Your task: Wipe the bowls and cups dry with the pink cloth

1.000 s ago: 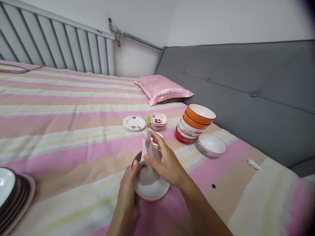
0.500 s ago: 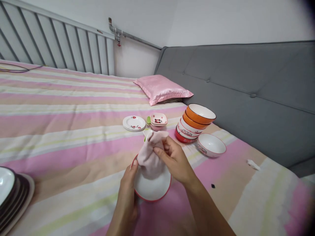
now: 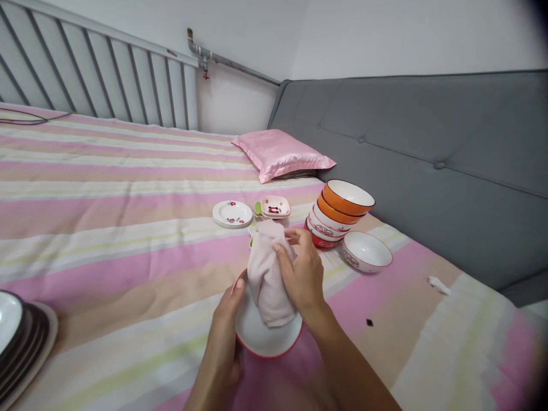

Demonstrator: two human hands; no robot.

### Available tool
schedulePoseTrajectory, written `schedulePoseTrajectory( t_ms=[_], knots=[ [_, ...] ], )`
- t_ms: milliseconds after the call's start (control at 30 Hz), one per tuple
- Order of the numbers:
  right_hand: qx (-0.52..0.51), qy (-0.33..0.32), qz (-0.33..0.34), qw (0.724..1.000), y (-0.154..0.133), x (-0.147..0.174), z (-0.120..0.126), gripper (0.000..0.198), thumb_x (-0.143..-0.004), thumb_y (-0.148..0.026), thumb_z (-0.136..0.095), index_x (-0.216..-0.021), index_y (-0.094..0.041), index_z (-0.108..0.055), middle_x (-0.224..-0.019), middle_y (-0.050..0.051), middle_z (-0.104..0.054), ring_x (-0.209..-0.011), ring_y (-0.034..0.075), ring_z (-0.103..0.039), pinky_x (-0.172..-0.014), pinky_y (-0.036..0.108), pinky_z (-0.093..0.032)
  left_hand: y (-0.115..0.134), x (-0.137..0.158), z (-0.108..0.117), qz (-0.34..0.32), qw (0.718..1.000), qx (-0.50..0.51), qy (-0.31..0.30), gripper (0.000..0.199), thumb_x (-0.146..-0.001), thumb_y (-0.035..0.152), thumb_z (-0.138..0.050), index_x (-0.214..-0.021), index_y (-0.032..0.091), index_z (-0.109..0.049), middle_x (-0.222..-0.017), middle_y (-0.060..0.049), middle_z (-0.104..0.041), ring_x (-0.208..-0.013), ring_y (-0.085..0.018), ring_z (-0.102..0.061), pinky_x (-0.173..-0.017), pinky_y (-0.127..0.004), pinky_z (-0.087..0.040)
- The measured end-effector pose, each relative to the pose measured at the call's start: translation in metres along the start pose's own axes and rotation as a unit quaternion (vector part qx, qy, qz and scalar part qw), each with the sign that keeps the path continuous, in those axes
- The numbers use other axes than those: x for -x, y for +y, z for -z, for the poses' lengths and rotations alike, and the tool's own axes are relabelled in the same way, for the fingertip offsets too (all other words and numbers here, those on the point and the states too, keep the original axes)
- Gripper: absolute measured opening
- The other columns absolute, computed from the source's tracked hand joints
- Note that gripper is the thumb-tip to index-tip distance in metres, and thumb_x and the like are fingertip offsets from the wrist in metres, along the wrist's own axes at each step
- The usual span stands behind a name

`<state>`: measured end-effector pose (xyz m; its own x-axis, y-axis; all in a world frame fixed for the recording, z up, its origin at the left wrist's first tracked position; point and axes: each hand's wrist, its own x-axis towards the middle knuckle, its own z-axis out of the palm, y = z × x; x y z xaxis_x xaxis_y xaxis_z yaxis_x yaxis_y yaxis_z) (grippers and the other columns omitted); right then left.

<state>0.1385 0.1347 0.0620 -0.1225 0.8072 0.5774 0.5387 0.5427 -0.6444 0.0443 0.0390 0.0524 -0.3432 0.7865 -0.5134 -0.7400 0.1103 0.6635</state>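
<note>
A white bowl with a red rim (image 3: 261,337) is gripped at its left side by my left hand (image 3: 225,319), thumb over the edge. My right hand (image 3: 302,271) pinches a pale pink cloth (image 3: 269,285), which drapes down into the bowl and covers part of its inside. Just beyond the cloth sits a stack of small pink square dishes with green handles (image 3: 276,206); a further light dish behind the cloth is mostly hidden. To their left lies a stack of white plates with red flowers (image 3: 232,213).
A leaning stack of orange, white and red bowls (image 3: 342,208) stands at right, beside a single white bowl (image 3: 367,252). Dark-edged dishes (image 3: 28,342) are stacked at lower left. A pink pillow (image 3: 282,153) lies near the grey headboard (image 3: 406,131). A small black piece (image 3: 369,322) and white scrap (image 3: 439,286) rest on the striped sheet.
The cloth has spread and hangs lower across the bowl, nearer its right side. My right hand has turned a little, and the bowl has shifted slightly right and down.
</note>
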Motion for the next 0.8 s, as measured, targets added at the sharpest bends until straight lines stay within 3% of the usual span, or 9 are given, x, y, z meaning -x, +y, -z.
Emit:
schedulePoseTrajectory(
  t_ms=[100, 200, 300, 467, 667, 800],
  knots=[
    [-0.004, 0.006, 0.06, 0.998, -0.005, -0.002, 0.008, 0.032, -0.088, -0.026, -0.05, -0.12, -0.021, -0.049, -0.119, 0.011, -0.059, -0.109, 0.025, -0.054, -0.092, 0.044, -0.043, -0.001, -0.003, 0.002, 0.002, 1.0, -0.004, -0.001, 0.045, -0.079, 0.042, -0.065, -0.12, 0.026, -0.063, -0.111, -0.007, -0.071, -0.103, -0.027, -0.065, -0.085, -0.035, -0.053],
    [-0.029, -0.103, 0.139, 0.984, -0.015, -0.004, 0.02, 0.029, -0.088, -0.025, -0.053, -0.117, -0.023, -0.054, -0.123, 0.009, -0.059, -0.118, 0.023, -0.05, -0.099, 0.042, -0.04, -0.003, -0.006, 0.005, -0.006, 1.0, 0.003, -0.024, 0.044, -0.079, 0.043, -0.065, -0.119, 0.026, -0.064, -0.112, -0.005, -0.071, -0.105, -0.027, -0.064, -0.084, -0.034, -0.053],
    [-0.029, -0.22, 0.206, 0.953, -0.025, -0.003, 0.032, 0.032, -0.084, -0.027, -0.062, -0.115, -0.024, -0.057, -0.127, 0.007, -0.057, -0.124, 0.023, -0.046, -0.105, 0.042, -0.036, -0.004, -0.009, 0.007, -0.017, 0.999, 0.02, -0.03, 0.042, -0.079, 0.041, -0.066, -0.118, 0.024, -0.064, -0.114, -0.005, -0.07, -0.104, -0.026, -0.064, -0.084, -0.032, -0.053],
    [0.038, -0.282, 0.244, 0.927, -0.033, 0.005, 0.034, 0.031, -0.074, -0.013, -0.067, -0.102, -0.025, -0.062, -0.122, 0.004, -0.056, -0.117, 0.022, -0.047, -0.101, 0.039, -0.038, -0.006, -0.01, 0.008, 0.004, 0.999, 0.032, -0.024, 0.041, -0.079, 0.038, -0.067, -0.115, 0.018, -0.065, -0.111, -0.008, -0.07, -0.103, -0.026, -0.065, -0.084, -0.033, -0.053],
    [0.154, -0.246, 0.234, 0.928, -0.023, 0.009, 0.017, 0.025, -0.077, -0.002, -0.052, -0.095, -0.019, -0.061, -0.133, 0.01, -0.048, -0.116, 0.027, -0.044, -0.093, 0.041, -0.042, -0.005, -0.009, 0.008, -0.004, 0.999, 0.013, -0.029, 0.042, -0.078, 0.042, -0.066, -0.112, 0.017, -0.066, -0.11, -0.009, -0.07, -0.105, -0.028, -0.064, -0.088, -0.036, -0.05],
    [0.138, -0.233, 0.202, 0.941, -0.015, 0.007, 0.013, 0.024, -0.082, -0.002, -0.046, -0.089, -0.019, -0.061, -0.117, 0.008, -0.058, -0.101, 0.021, -0.053, -0.084, 0.034, -0.046, -0.004, -0.007, 0.006, -0.016, 1.0, -0.004, -0.025, 0.043, -0.075, 0.045, -0.068, -0.108, 0.017, -0.069, -0.108, -0.01, -0.071, -0.104, -0.03, -0.064, -0.087, -0.038, -0.051]
  ],
)
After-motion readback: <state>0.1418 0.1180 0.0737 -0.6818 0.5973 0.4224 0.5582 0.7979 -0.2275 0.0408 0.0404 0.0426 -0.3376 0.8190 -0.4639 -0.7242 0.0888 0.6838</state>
